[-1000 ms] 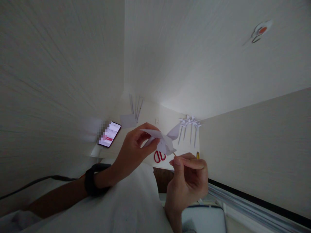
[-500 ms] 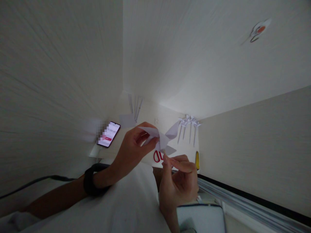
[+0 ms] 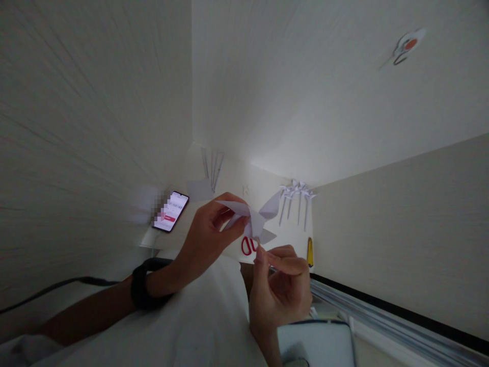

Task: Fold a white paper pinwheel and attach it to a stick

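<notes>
Left hand (image 3: 209,224): pinching folded paper (image 3: 255,220).
Right hand (image 3: 281,286): pinching thin stick (image 3: 259,241) beneath it.
Table (image 3: 264,183): bears scissors (image 3: 252,246), phone (image 3: 170,212), pinwheels (image 3: 298,190), rods (image 3: 219,172), sheet (image 3: 197,190).

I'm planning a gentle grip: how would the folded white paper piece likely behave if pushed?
The folded paper is probably light, since it looks like thin sheet. Its flaps would likely bend easily, as some stick out beyond the left hand.
</notes>
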A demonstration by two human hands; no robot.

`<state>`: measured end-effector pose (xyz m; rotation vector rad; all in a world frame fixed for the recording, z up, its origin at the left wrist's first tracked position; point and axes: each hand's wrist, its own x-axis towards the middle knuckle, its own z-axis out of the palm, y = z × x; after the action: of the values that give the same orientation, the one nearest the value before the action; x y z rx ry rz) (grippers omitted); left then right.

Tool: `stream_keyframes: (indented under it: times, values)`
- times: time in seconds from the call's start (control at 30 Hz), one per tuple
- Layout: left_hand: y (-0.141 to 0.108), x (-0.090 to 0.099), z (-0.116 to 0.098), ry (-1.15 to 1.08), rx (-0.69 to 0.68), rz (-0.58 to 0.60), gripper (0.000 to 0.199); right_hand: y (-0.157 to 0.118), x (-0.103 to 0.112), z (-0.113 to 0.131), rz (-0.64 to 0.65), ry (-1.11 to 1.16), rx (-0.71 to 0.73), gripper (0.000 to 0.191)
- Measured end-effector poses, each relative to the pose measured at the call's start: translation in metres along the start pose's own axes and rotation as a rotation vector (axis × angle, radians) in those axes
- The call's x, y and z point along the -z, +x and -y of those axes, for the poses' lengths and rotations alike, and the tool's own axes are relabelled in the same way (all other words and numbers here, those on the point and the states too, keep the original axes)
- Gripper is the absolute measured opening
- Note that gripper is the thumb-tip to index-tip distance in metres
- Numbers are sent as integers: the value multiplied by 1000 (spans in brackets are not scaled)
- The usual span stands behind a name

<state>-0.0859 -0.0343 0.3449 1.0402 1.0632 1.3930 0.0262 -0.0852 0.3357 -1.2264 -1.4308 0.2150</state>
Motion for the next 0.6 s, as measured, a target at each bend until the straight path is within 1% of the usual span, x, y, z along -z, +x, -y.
stream_keyframes:
  times: [0.13,0.33,0.5,0.6]
  values:
    - [-1,0,0,-6,-11,-1,16,1,1,0,26,-2,-19,21]
    - [-3,-1,-1,32,-29,1,16,1,0,0,15,-29,-29,20]
    - [-7,-1,-1,83,-53,16,16,3,-3,-1,-36,-49,-39,18]
    - [-10,1,1,105,-91,36,14,5,-5,-3,-33,-37,-82,17]
